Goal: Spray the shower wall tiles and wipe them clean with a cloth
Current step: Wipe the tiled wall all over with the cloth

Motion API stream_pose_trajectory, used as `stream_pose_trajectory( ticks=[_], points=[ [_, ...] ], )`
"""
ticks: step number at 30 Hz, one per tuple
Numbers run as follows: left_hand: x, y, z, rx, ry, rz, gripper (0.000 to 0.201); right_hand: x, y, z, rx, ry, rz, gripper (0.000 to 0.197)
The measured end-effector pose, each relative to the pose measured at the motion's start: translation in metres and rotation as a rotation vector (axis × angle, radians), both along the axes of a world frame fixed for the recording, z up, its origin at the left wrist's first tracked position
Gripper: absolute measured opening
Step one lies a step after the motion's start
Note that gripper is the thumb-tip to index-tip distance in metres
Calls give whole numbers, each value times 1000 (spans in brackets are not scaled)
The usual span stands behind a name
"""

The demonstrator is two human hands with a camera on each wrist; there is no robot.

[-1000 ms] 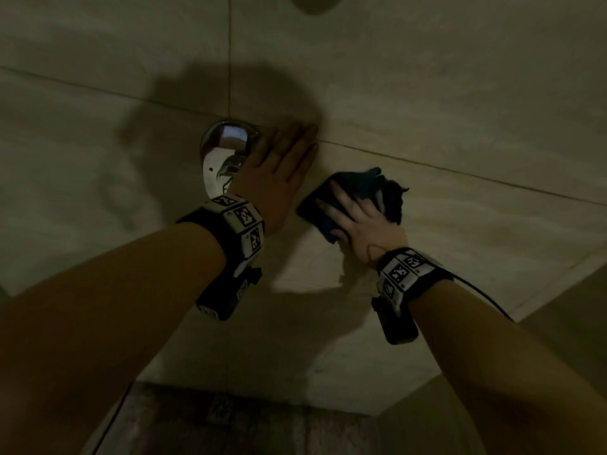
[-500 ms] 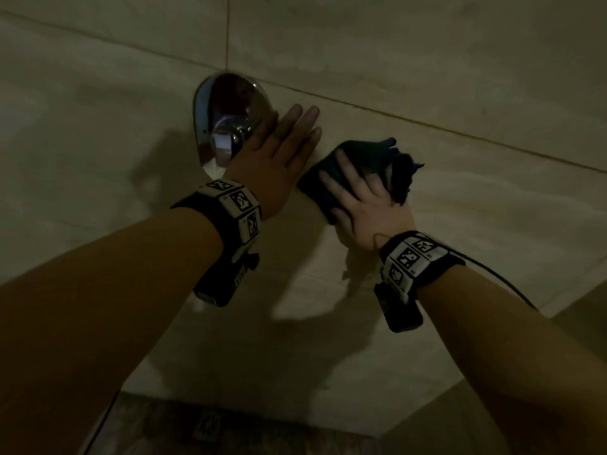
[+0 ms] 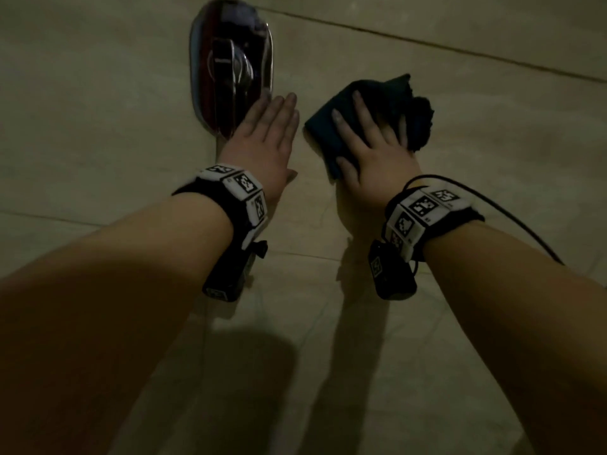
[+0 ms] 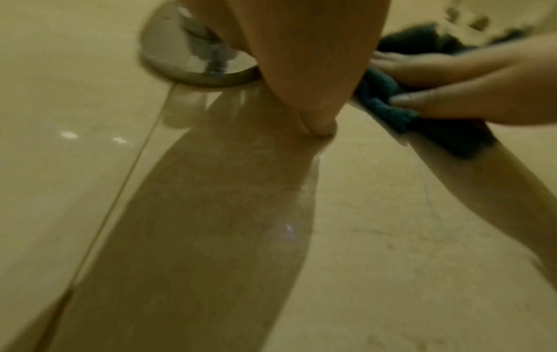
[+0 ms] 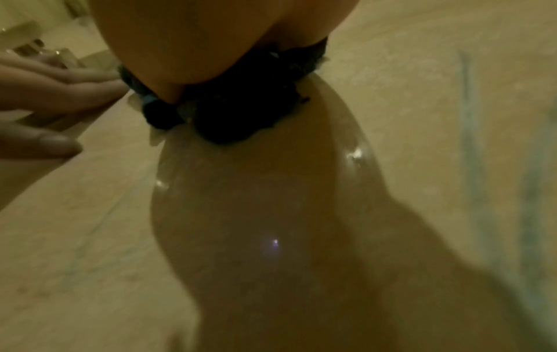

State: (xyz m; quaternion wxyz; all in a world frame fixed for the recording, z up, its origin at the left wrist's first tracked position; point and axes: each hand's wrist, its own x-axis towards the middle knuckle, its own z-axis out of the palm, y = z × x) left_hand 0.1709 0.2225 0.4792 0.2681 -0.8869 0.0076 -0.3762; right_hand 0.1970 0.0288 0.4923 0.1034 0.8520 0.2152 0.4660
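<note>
A dark teal cloth point(image 3: 331, 123) lies bunched against the beige wall tiles point(image 3: 476, 103). My right hand point(image 3: 368, 142) presses flat on it with straight, spread fingers; the cloth sticks out past them on the left and top right. The left wrist view shows the cloth point(image 4: 382, 95) under those fingers point(image 4: 437, 102), and the right wrist view shows it point(image 5: 229, 112) squashed under the palm. My left hand point(image 3: 266, 133) rests flat and open on the tile just left of the cloth, fingers together, holding nothing. No spray bottle is in view.
A chrome oval shower valve plate with a lever point(image 3: 230, 67) is fixed to the wall just above and left of my left hand, also seen as the valve plate point(image 4: 193, 59). Grout lines point(image 3: 427, 41) cross the tiles. A black cable point(image 3: 512, 221) trails from my right wrist.
The view has dropped, so the valve and both hands sit higher in the picture. My right hand has slid the cloth a little along the tile. The left hand stays flat beside the valve.
</note>
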Motion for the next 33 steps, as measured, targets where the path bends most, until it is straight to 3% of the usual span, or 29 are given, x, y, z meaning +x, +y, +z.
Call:
stream_pose_trajectory(
  ticks=[9,13,17,21,29,33],
  points=[
    [9,15,-16,-132,75,-160,94,8,5,0,37,-32,-10,62],
    [9,15,-16,-136,80,-161,95,12,17,-5,130,-66,8,68],
    [8,14,-15,-148,82,-169,95,9,28,-12,233,-56,17,61],
    [9,14,-16,-148,90,-153,93,4,26,-19,187,-74,3,61],
    [4,10,-16,-165,118,-137,100,-3,20,-109,158,61,-24,59],
    [1,8,-14,-150,138,-78,115,-3,14,-113,143,68,11,60]
  ],
)
